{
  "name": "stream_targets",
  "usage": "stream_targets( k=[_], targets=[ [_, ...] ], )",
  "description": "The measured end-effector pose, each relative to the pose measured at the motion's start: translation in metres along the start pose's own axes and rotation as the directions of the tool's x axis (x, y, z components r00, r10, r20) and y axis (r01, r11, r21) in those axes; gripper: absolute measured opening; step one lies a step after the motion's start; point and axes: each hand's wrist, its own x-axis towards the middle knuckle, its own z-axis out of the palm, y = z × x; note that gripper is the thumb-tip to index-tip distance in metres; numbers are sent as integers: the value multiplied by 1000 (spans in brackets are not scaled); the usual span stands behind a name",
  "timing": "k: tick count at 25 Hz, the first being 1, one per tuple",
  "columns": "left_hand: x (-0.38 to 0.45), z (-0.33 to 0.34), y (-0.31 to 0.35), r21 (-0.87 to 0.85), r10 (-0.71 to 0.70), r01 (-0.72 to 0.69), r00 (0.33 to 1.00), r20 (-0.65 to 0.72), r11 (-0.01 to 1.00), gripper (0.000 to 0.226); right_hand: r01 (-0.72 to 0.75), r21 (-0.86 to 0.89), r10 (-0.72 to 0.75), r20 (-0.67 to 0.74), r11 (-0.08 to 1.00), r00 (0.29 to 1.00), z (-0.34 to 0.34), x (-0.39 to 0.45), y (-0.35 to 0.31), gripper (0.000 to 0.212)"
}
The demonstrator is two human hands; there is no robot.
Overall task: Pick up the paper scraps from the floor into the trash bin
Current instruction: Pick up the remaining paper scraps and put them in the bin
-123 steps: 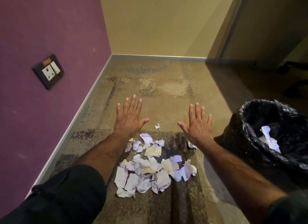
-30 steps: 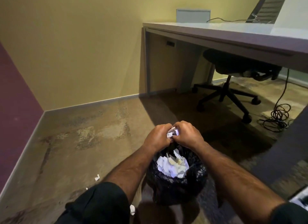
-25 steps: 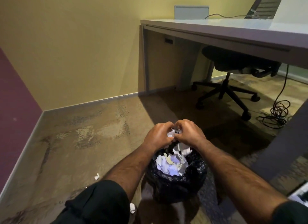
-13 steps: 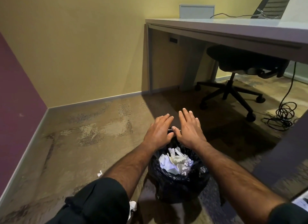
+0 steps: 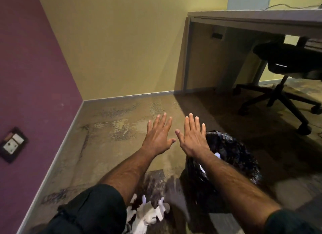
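My left hand (image 5: pixel 158 137) and my right hand (image 5: pixel 193 138) are stretched out flat side by side, palms down, fingers spread, both empty. The trash bin (image 5: pixel 233 157), lined with a black bag, stands on the floor just right of and below my right hand; my right forearm crosses its near rim, and a bit of white paper shows inside. White paper scraps (image 5: pixel 148 212) lie on the floor at the bottom of the view, partly hidden behind my left sleeve.
A purple wall (image 5: pixel 31 77) with a socket plate (image 5: pixel 12 144) runs along the left, a yellow wall (image 5: pixel 122 42) at the back. A desk (image 5: pixel 252 19) and a black office chair (image 5: pixel 287 68) stand at the right. The carpet (image 5: pixel 113 138) is mottled.
My hands let the paper fall into the bin and opened. They have since moved left off the bin, and the view has swung left and down, showing the scraps on the floor again.
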Motion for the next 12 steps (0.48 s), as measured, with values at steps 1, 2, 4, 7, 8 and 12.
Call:
stream_targets(
  k=[1, 2, 4, 7, 8, 12],
  targets=[
    [-6, 4, -18, 3, -26, 26, 1000, 1, 1000, 91, 20, 8, -20, 16, 1000, 1000, 11, 3, -15, 77],
    [-12, 8, -36, 5, -55, 55, 998, 4, 998, 91, 40, 14, -41, 37, 999, 998, 22, 4, -30, 77],
    [-28, 23, -69, 15, -105, 105, 994, 24, 994, 91, 71, 23, -72, 79, 997, 994, 47, 3, -54, 77],
    [-50, 55, -107, 36, -142, 141, 988, 51, 989, 92, 82, 45, -87, 102, 996, 991, 86, -1, -74, 77],
    [-56, 67, -119, 44, -153, 151, 987, 55, 988, 92, 83, 48, -88, 120, 995, 989, 101, -2, -78, 77],
    [-76, 121, -156, 55, -190, 185, 977, 100, 981, 93, 74, 20, -76, 215, 997, 974, 166, -17, -72, 76]
  ],
)
